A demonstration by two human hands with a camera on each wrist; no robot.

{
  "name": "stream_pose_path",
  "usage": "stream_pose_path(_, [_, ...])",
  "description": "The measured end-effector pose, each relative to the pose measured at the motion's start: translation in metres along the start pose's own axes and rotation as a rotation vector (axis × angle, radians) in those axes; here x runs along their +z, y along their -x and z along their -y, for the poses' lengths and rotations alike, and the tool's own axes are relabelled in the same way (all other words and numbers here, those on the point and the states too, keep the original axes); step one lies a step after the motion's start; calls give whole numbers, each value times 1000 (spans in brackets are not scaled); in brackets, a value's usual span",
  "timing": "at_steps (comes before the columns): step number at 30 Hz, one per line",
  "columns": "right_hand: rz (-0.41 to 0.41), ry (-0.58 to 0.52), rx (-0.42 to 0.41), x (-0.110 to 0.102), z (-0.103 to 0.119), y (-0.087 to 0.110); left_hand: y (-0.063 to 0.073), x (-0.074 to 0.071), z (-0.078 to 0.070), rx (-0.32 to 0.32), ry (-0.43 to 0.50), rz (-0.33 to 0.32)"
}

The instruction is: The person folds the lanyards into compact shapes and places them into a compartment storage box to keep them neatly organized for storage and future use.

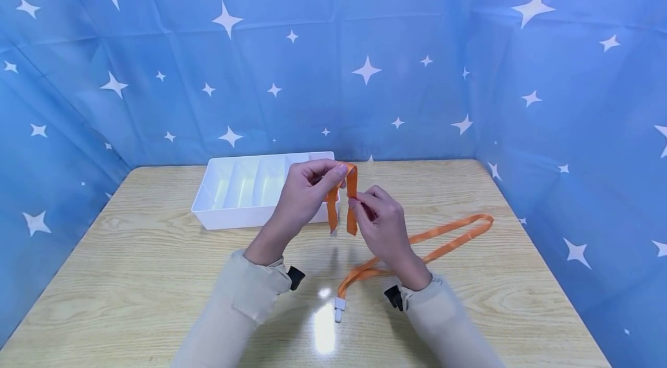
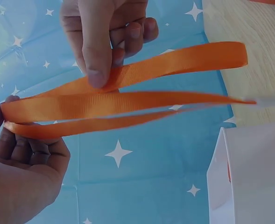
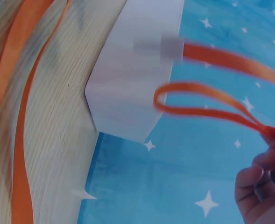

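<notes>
Head view, nearest first: two pale sleeves (image 1: 229, 313) reach over a wooden table (image 1: 130, 275), with a black gadget (image 1: 296, 278) by the left wrist and a black piece (image 1: 394, 297) by the right. Between them a white clip (image 1: 340, 305) lies on the wood, joined to an orange lanyard (image 1: 453, 247) that stretches away to the far right, partly hidden by the right arm. Farther on, above the table, the right hand (image 1: 383, 223) pinches one hanging strand of a second lanyard (image 1: 352, 188), also orange, between thumb and finger — while the left hand (image 1: 307, 186), higher and to the left, pinches that same lanyard at the top, where it folds over. Left wrist view shows a blurred pale fitting (image 2: 270, 101) at one hanging end. Beyond the left hand sits a white tray (image 1: 234, 219) split into compartments — the hanging lanyard crosses in front of its right end. Farthest back is a blue curtain (image 1: 292, 64) with white stars.
</notes>
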State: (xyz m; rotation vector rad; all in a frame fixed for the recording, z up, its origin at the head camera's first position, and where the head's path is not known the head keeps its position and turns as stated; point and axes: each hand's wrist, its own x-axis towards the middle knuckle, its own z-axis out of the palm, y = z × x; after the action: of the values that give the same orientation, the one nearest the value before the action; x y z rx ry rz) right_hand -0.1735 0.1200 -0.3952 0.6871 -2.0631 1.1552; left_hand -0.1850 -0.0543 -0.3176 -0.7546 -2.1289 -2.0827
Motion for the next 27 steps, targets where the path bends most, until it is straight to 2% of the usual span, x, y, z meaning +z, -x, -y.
stream_pose_path(7, [2,-55,36,4,2,1,-1,4,1,21,12,20])
stream_pose_path(12, [2,-82,78,7,3,2,-2,5,0,65,17,33])
stream_pose_path(15, [31,-130,128,3,15,-1,-3,5,0,81,17,31])
stream_pose_path(20, [115,-261,259,-10,40,-9,-4,5,1,78,19,25])
stream_pose_path(23, [128,-294,300,-12,42,-9,-4,5,1,71,16,19])
stream_pose_path(27, [111,-310,313,-12,41,-7,-4,4,2,68,6,9])
